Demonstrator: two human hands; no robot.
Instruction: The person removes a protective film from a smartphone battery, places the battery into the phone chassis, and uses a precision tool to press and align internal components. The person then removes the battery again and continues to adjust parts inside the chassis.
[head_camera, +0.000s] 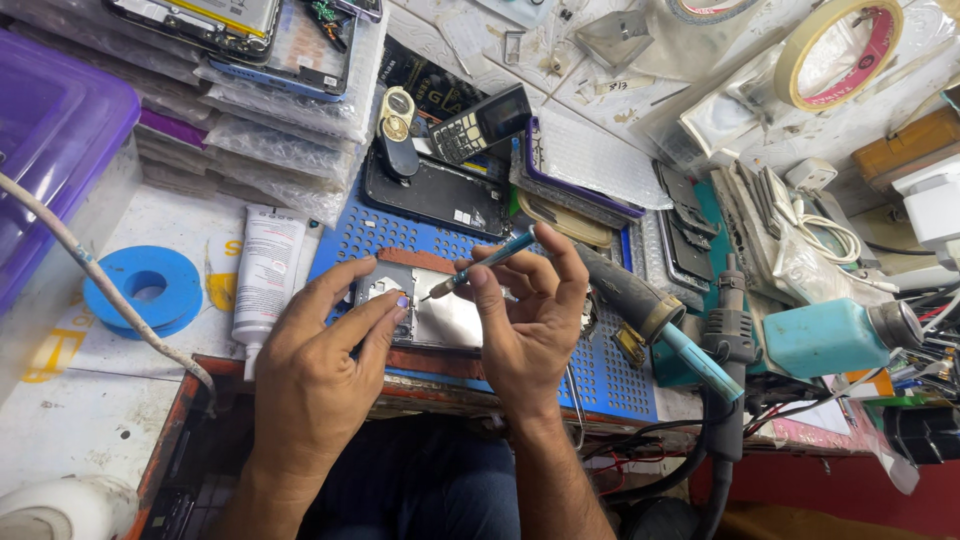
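An opened phone (430, 310), its shiny metal inner plate facing up, lies flat on a blue perforated mat (600, 375) at the front edge of the workbench, between the two hands. The left hand (315, 365) rests over the phone's left side, its fingers partly curled, with the forefinger and thumb tips pressing on the upper left corner of the plate and steadying it; it grips nothing else. The right hand (525, 320) is closed around a thin blue-handled screwdriver (480, 267), pinched between thumb and fingers, the tip slanting down and left so that it meets the phone just beside the left fingertips. Behind the phone, on the same mat, lies a second dark phone (435, 195) face down, and above it a small keypad phone (480, 122) is tilted. To the left of the mat a white tube (265, 275) lies with its nozzle toward the bench edge, and further left sits a blue ring (145, 288). A stack of bubble-wrapped parts (280, 110) fills the upper left, next to a purple-lidded plastic box (50, 130). To the right stand a teal bottle (830, 338) and a black hot-air wand (728, 330), with a roll of tape (835, 55) at the far corner.
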